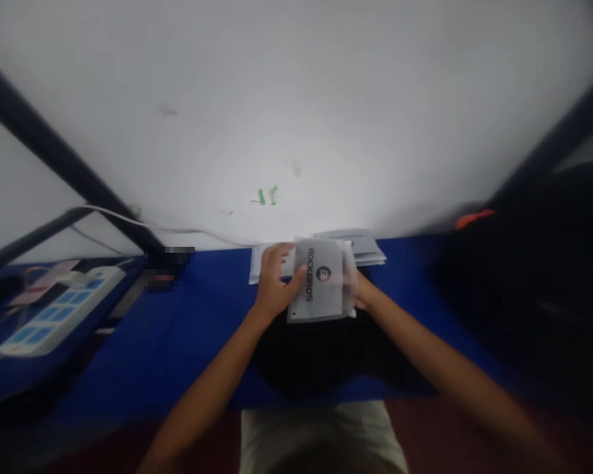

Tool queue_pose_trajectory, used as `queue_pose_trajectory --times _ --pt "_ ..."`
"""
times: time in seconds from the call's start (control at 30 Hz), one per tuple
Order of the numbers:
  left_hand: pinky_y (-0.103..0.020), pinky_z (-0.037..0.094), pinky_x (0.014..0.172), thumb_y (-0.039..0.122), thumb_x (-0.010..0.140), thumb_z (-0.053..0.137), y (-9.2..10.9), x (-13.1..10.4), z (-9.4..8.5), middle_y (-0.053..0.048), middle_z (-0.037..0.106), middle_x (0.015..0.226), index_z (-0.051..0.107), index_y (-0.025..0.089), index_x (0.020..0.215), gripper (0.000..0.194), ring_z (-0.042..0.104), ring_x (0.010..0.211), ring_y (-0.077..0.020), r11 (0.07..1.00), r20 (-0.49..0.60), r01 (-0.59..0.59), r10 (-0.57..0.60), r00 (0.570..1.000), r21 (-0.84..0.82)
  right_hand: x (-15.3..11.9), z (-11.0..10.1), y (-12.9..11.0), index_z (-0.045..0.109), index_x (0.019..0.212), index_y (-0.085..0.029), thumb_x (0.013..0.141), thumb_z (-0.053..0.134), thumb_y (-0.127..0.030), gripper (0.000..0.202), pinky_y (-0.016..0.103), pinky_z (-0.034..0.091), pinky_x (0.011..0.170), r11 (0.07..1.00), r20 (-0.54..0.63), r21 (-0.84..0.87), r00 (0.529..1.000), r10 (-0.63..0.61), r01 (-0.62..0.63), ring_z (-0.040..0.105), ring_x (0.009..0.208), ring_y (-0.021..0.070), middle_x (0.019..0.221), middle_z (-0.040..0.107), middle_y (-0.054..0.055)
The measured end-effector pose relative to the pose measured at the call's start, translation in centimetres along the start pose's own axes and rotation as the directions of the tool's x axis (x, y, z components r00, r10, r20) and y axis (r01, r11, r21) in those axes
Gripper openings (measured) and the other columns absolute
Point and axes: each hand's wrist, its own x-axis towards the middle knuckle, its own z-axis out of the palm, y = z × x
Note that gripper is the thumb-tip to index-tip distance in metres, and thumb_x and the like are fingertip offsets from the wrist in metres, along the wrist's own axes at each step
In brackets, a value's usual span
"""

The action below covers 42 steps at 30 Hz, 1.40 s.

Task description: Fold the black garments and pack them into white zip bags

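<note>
A frosted plastic zip bag [321, 299] printed ROCKBROS stands tilted towards me above the blue table, its lettering running sideways. My left hand [277, 280] grips its left edge, thumb on the front face and fingers curled. On the other side, my right hand [360, 289] grips the bag near its zip edge. Its fingers show only faintly through the plastic, and I cannot tell whether they are inside or behind it. Beyond the bag lies a stack of similar bags [368, 249], and another flat bag [254, 266] lies behind my left hand. Black material [306, 355] lies below the bag.
A white power strip [54, 322] with blue sockets lies at the left, near cables and papers. A white cable [178, 230] runs along the wall. Dark frame bars [64, 151] slant down on both sides. A large black mass [534, 283] fills the right, with an orange piece [474, 218] beside it.
</note>
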Motion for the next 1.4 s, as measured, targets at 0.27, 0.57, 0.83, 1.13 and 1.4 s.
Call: queue_pose_trajectory --times 0.27,0.57,0.83,1.13,1.4 --pt "-0.027 0.053 0.062 0.057 0.079 0.067 -1.7 -1.1 1.6 -0.005 0.071 0.087 0.061 0.016 0.111 0.052 0.066 0.068 -0.0162 0.403 0.511 0.757 -0.564 0.648 -0.514 0.5 -1.5 0.6 0.064 0.095 -0.016 0.072 0.067 -0.034 0.029 0.036 0.055 0.077 0.948 0.139 0.119 0.95 0.279 -0.295 0.069 0.081 0.0235 0.081 0.071 0.008" --pt "-0.026 0.054 0.065 0.043 0.075 0.077 -1.5 -1.9 2.2 -0.007 0.072 0.096 0.061 0.017 0.117 0.051 0.068 0.073 -0.0163 0.259 0.654 0.833 -0.523 0.546 -0.489 0.0 0.6 2.8 0.066 0.08 -0.018 0.077 0.066 -0.035 0.016 0.037 0.054 0.073 0.942 0.008 0.283 0.982 0.186 -0.181 0.067 0.082 0.0282 0.07 0.068 0.008" --pt "-0.037 0.058 0.074 0.048 0.08 0.069 -2.5 -1.7 2.6 -0.016 0.072 0.095 0.065 0.008 0.102 0.045 0.071 0.082 -0.0242 0.128 0.736 0.817 -0.374 0.565 -0.562 1.2 -0.7 2.8 0.062 0.101 -0.026 0.084 0.059 -0.043 0.025 0.035 0.049 0.093 0.862 -0.278 0.458 0.956 -0.094 0.218 0.061 0.107 0.0228 0.105 0.07 0.003" --pt "-0.018 0.032 0.03 0.053 0.081 0.061 -1.9 -1.9 2.5 -0.008 0.065 0.056 0.065 0.009 0.072 0.046 0.052 0.035 -0.0108 0.324 0.782 0.898 -0.457 0.424 -0.298 0.9 -0.2 3.1 0.069 0.073 -0.019 0.07 0.073 -0.02 0.005 0.035 0.05 0.084 0.927 0.004 0.341 0.986 -0.169 0.157 0.064 0.08 0.0195 0.08 0.07 0.002" --pt "-0.018 0.015 0.035 0.044 0.082 0.061 -2.6 -1.1 1.9 0.008 0.036 0.041 0.048 0.016 0.06 0.038 0.028 0.033 -0.0036 0.261 0.648 0.84 -0.541 0.536 -0.477 -0.1 -0.6 1.7 0.068 0.088 -0.014 0.081 0.068 -0.04 0.027 0.031 0.05 0.07 0.783 -0.133 -0.604 0.95 -0.283 0.149 0.066 0.074 0.0196 0.081 0.072 0.006"
